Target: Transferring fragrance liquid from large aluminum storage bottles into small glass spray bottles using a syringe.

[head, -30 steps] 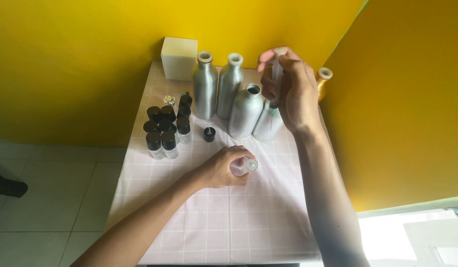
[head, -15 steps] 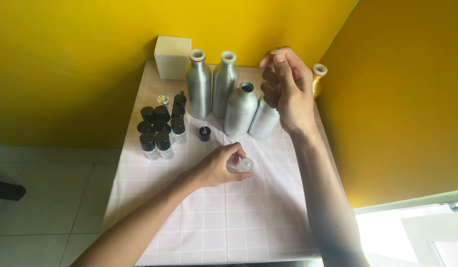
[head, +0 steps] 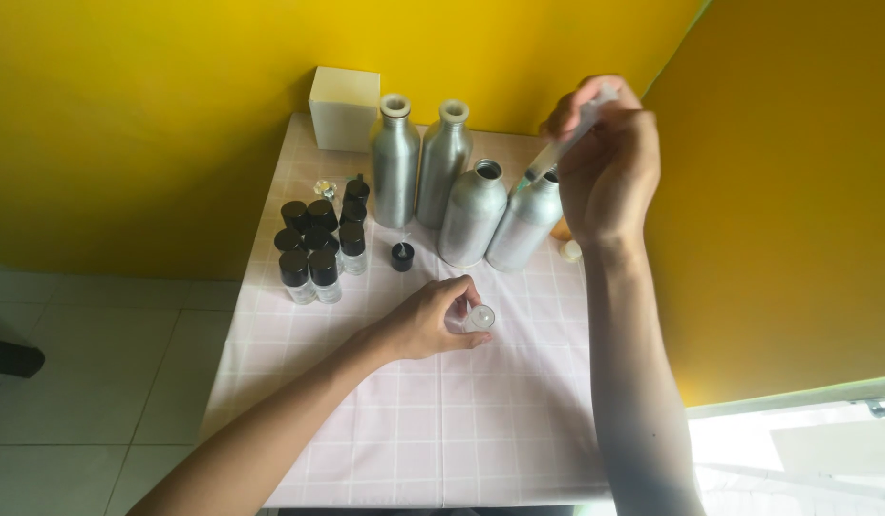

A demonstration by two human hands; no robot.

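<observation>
A small clear vial [head: 479, 317] is gripped upright on the desk [head: 442, 420] by the fingers of the left hand [head: 425, 322]. A syringe [head: 563, 145] is held tilted in the closed right hand [head: 603, 162], its tip pointed down at a silver bottle [head: 525, 222].

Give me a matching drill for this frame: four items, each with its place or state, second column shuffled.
Items:
1. syringe
2. small vial
3. white box
4. loose black cap

Places/states:
A. at the table's back left, by the wall
B. held tilted in the right hand, above the metal bottles
C. lying alone on the cloth before the bottles
D. steadied on the cloth by the left hand, uncapped

Pairs: 1-B, 2-D, 3-A, 4-C
</observation>
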